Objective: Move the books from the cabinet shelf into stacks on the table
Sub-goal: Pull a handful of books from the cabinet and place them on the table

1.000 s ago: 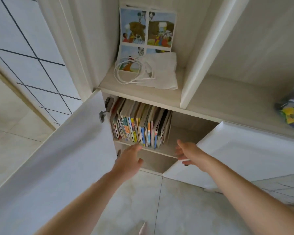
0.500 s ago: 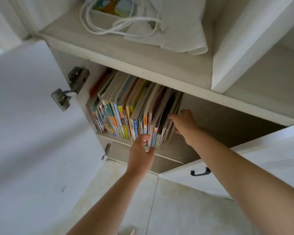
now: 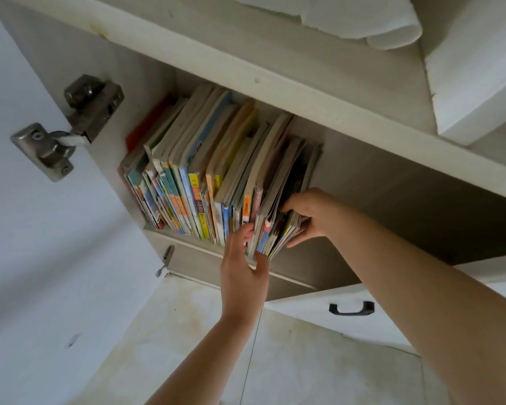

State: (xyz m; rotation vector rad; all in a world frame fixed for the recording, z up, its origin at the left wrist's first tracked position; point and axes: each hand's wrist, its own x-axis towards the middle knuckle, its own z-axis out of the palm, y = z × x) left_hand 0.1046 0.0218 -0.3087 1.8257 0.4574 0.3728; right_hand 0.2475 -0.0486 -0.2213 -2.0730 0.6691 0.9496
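Head view looks up into the open cabinet, where the row of books [image 3: 205,176] stands leaning on the cabinet shelf [image 3: 187,244], packed toward the left wall. At the right end of the row a bundle of thin books [image 3: 281,206] tilts outward, its lower edges hanging past the shelf's front lip. The right hand [image 3: 310,214] grips this bundle from its right side: the thumb hooks over the top into the pages, and the fingers [image 3: 297,241] curl round underneath and behind. The left hand [image 3: 243,273] comes from below, its fingers pushed between the spines just left of the bundle and its thumb pressing on the bundle's lower front edge, so the fingers pinch the bundle apart from the rest of the row. How deep the left fingertips go is hidden by the spines.

To the left, the open cabinet door [image 3: 41,229] shows its metal hinge [image 3: 67,127]. To the lower right, a second door carries a dark handle [image 3: 351,308]. A white cloth [image 3: 362,21] lies on the ledge above, and pale floor tiles [image 3: 304,361] show below.

Compared with half a second ago, the camera is closer, the right hand has shifted from resting against the end book to clasping the bundle, and the left fingers have moved up from the spines' lower ends into the gap.
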